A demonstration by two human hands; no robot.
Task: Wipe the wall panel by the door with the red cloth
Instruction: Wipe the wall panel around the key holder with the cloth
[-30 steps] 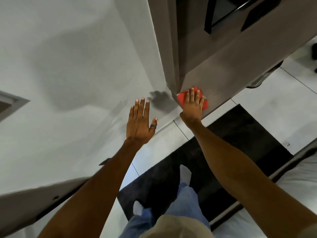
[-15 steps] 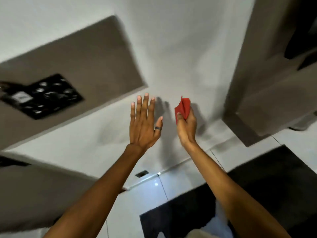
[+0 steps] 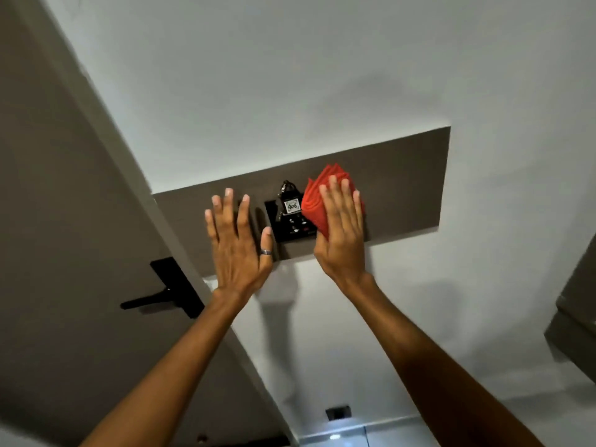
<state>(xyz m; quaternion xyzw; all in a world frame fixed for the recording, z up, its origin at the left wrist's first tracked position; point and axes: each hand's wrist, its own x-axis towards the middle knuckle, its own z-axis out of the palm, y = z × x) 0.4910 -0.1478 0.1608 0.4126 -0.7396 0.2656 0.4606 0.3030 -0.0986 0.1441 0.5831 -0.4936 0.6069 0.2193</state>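
Observation:
A long brown wall panel [image 3: 406,182] runs across the white wall, right of the door [image 3: 64,221]. A folded red cloth [image 3: 317,198] lies flat on the panel near its middle, and my right hand [image 3: 342,233] presses on it with fingers spread. My left hand [image 3: 237,243] is held up flat with fingers apart over the panel's left end, holding nothing; a ring sits on its thumb. Between the hands a black switch plate [image 3: 290,225] is set in the panel, with a key tag [image 3: 293,204] marked 406 hanging at it.
The brown door carries a black lever handle [image 3: 154,298] at lower left. A small dark socket [image 3: 338,412] sits low on the white wall above the tiled floor. A brown cabinet edge [image 3: 577,317] juts in at the right.
The view has swung up from the cabinet corner and floor to the wall panel. My right hand has carried the red cloth up onto the panel; my left hand has risen beside it.

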